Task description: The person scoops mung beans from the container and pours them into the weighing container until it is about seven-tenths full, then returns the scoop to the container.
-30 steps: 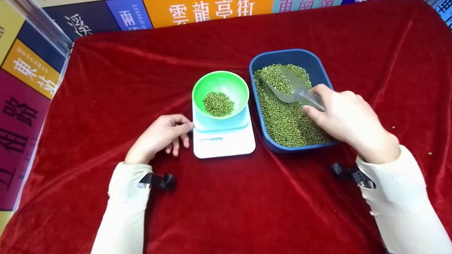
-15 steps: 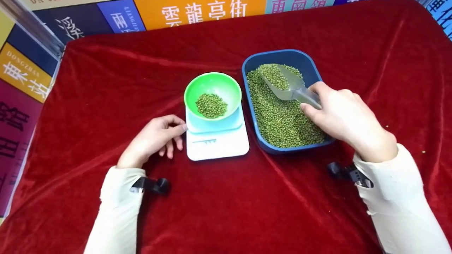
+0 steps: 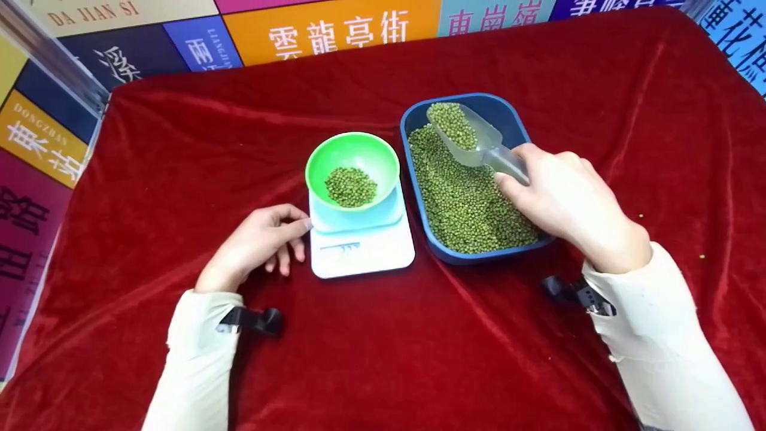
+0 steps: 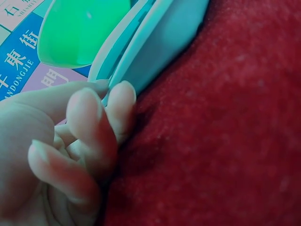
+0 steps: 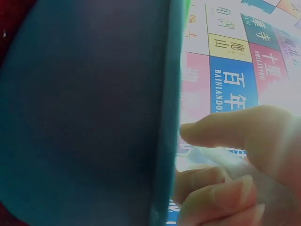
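In the head view my right hand [image 3: 571,194] grips the handle of a clear plastic scoop [image 3: 488,143]. Green mung beans [image 3: 455,123] fill the scoop's bowl, which is held over the far part of a blue tub [image 3: 440,242] of the same beans. To the left, a green bowl [image 3: 362,152] with a small heap of beans stands on a white kitchen scale [image 3: 383,254]. My left hand [image 3: 254,242] rests on the cloth, loosely bent, its thumb tip touching the scale's left edge. The right wrist view shows mainly the tub's outer wall [image 5: 84,113], hiding the scoop's bowl.
A red velvet cloth [image 3: 419,359] covers the table and lies in folds. Two loose beans lie on it to the right of the tub. Printed panels [image 3: 335,33] with large characters stand behind the table and along its left side.
The loaded scoop has risen a little from the beans in the tub, its tip now near the far rim. My left hand stays at the scale. The head view has shifted slightly.
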`<move>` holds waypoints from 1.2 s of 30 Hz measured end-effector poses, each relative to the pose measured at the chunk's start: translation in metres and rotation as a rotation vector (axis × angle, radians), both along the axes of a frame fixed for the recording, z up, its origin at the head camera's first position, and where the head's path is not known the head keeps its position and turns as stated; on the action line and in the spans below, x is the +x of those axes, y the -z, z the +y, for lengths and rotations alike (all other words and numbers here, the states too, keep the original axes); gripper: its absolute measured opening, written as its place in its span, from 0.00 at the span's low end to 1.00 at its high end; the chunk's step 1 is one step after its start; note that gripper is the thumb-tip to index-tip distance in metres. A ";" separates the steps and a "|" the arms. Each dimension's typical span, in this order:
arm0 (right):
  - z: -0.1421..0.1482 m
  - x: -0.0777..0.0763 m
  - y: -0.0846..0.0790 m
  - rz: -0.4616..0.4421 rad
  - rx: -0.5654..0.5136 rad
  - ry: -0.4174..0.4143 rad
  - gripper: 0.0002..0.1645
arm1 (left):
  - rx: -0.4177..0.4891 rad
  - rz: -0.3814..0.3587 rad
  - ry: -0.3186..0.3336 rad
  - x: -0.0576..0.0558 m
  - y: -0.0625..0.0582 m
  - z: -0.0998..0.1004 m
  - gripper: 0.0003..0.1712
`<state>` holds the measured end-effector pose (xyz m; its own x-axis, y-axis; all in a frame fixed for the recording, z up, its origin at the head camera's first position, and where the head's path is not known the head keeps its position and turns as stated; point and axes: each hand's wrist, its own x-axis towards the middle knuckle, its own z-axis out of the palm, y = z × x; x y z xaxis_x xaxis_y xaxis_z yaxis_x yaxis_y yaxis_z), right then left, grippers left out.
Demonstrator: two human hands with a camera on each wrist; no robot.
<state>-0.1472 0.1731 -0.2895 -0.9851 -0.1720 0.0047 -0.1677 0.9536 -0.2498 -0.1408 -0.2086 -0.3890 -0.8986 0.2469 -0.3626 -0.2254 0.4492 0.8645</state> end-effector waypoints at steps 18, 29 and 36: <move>-0.012 -0.001 0.012 0.157 -0.129 0.005 0.25 | 0.002 0.000 0.009 0.001 0.001 -0.001 0.19; -0.013 0.000 0.005 0.169 -0.137 -0.029 0.24 | -0.009 -0.001 -0.004 0.001 0.000 -0.002 0.17; -0.009 0.003 -0.003 0.159 -0.125 -0.172 0.18 | -0.003 0.001 0.005 -0.001 -0.001 -0.001 0.17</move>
